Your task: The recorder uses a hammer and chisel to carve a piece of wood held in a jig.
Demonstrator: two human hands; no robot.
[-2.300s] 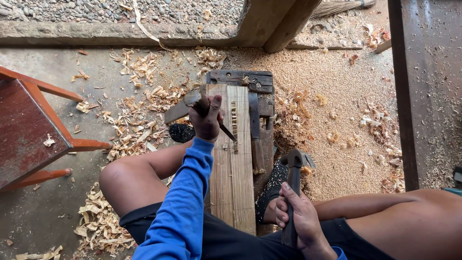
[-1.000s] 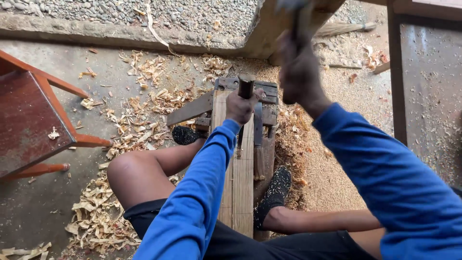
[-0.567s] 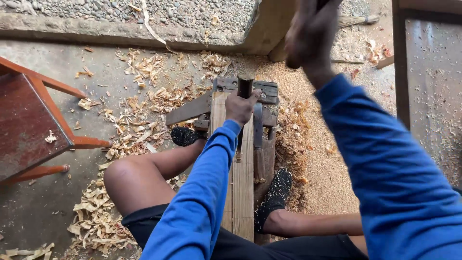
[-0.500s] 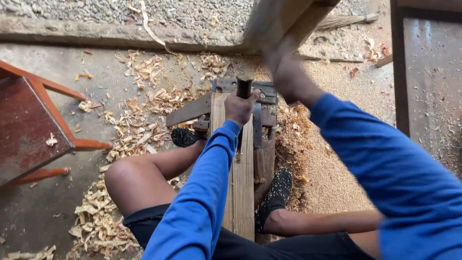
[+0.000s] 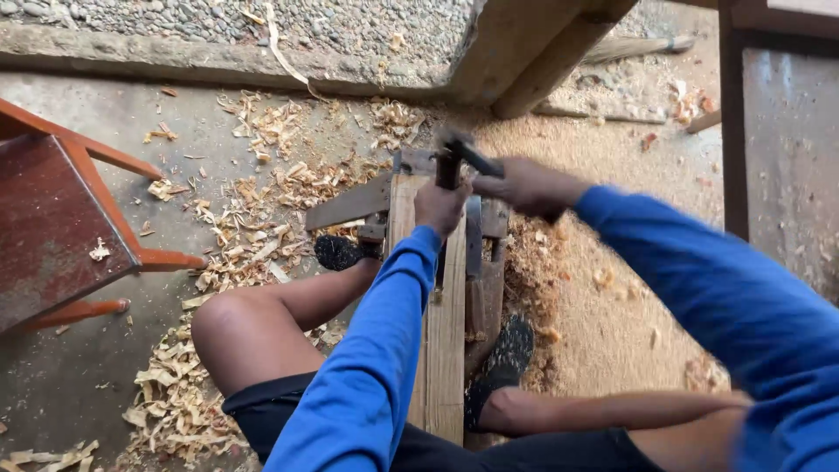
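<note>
The hammer [image 5: 472,157] was blurred, its head hard to make out, likely just above the chisel [image 5: 447,169]. The right hand [image 5: 524,186] was clenched round its handle at two o'clock. The left hand [image 5: 440,207] gripped the chisel upright on the plank's [image 5: 444,332] far end. Sleeves hid the near plank. Shavings [image 5: 253,210] lay at ten o'clock, a red chair [image 5: 52,227] at nine.

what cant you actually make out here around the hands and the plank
- Head view: the struck tool under the left hand is mostly covered by the fist, so its tip and kind cannot be told.
- The hammer in the right hand is motion-blurred; its head shape is unclear.
- The plank has its near end hidden by the blue sleeve and lap.
- The red stool is cut off by the left edge.
</note>
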